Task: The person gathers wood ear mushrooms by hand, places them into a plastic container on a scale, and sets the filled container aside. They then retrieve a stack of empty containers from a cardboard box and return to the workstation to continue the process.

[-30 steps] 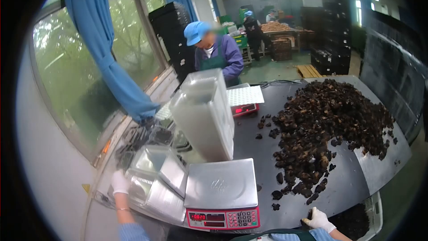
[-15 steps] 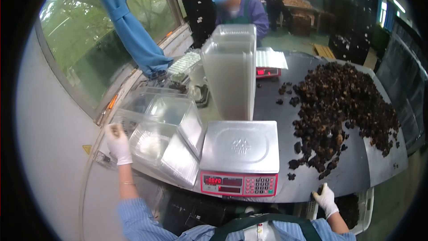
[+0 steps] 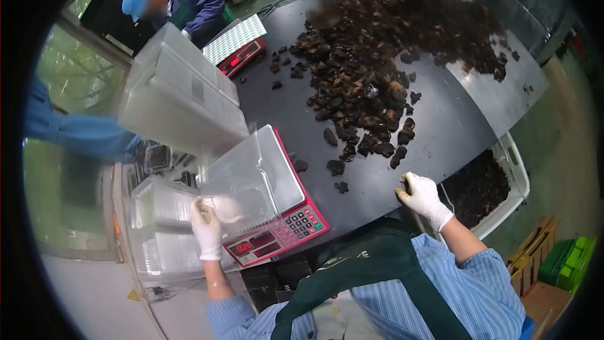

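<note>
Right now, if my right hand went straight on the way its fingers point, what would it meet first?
Probably the loose dark pieces nearest it. The right hand points up-left across the black table, though depth is hard to judge here.

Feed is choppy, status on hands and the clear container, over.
Left hand grips clear container over the scale. Right hand on table edge by dark mushroom pieces. Tall stack of containers close behind the scale.

Our left hand (image 3: pixel 206 232) and right hand (image 3: pixel 423 196) wear smooth white rubbery gloves. The clamshell box (image 3: pixel 248 179) is clear, glossy plastic; the scale (image 3: pixel 286 230) has a red plastic front; the table (image 3: pixel 440 132) is dark and matt; the fungus pile (image 3: pixel 371 56) looks rough, wrinkled.
</note>
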A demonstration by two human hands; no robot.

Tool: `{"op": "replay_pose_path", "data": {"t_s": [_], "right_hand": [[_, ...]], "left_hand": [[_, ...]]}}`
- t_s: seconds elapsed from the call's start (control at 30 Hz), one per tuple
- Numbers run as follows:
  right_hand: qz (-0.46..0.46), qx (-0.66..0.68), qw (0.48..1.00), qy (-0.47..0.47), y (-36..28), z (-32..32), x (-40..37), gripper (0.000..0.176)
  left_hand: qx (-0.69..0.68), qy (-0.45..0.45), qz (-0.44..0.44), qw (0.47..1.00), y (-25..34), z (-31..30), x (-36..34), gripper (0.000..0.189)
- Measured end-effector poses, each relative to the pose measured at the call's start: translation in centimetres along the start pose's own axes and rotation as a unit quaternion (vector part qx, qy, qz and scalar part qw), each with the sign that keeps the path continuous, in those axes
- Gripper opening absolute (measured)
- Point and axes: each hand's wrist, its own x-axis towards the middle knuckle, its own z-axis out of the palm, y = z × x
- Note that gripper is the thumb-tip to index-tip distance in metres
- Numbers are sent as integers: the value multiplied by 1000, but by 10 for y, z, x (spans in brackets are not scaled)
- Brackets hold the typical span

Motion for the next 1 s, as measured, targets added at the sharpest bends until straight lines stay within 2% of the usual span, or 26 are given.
{"op": "replay_pose_path", "data": {"t_s": [0.07,0.1,0.17,0.2,0.27,0.37,0.43,0.5,0.57,0.63,0.7,0.8,0.83,0.93,0.97,1.0], "right_hand": [[-26,12,999,29,1,0,-1,26],[-29,22,999,34,3,-2,-1,24],[-39,44,997,46,6,-2,0,20],[-60,43,994,79,8,0,0,17],[-65,56,993,77,10,0,2,15],[-38,113,991,55,10,-2,8,12],[0,172,985,25,8,-3,13,10],[-78,223,972,-1,-15,-12,22,9],[-96,350,925,-110,-49,-15,36,14],[-127,403,884,-202,-82,-6,53,25],[-131,466,832,-273,-106,32,69,47],[-93,461,813,-343,-151,47,79,79],[-72,459,811,-356,-161,50,80,82],[-119,426,835,-328,-162,86,88,84],[-137,424,836,-320,-161,86,89,83],[-154,421,838,-311,-159,86,89,83]], "left_hand": [[90,-30,-34,995,-34,25,16,36],[78,36,14,996,-54,37,20,33],[76,-32,-98,992,-24,21,20,32],[90,-52,-116,988,-16,14,18,33],[109,-87,-155,978,-8,4,13,36],[41,-10,-141,989,-66,2,3,48],[10,14,-179,984,-71,1,-6,57],[-47,18,-214,975,-73,7,-14,65],[-128,7,-245,961,-77,16,-21,71],[-214,5,-269,939,-80,26,-26,77],[-300,5,-281,912,-79,30,-28,84],[-364,60,-325,871,-71,35,-34,83],[-367,61,-329,868,-69,36,-37,84],[-375,56,-350,857,-60,37,-42,89],[-363,70,-358,857,-11,25,-47,91],[-377,61,-344,858,-13,27,-52,89]]}}
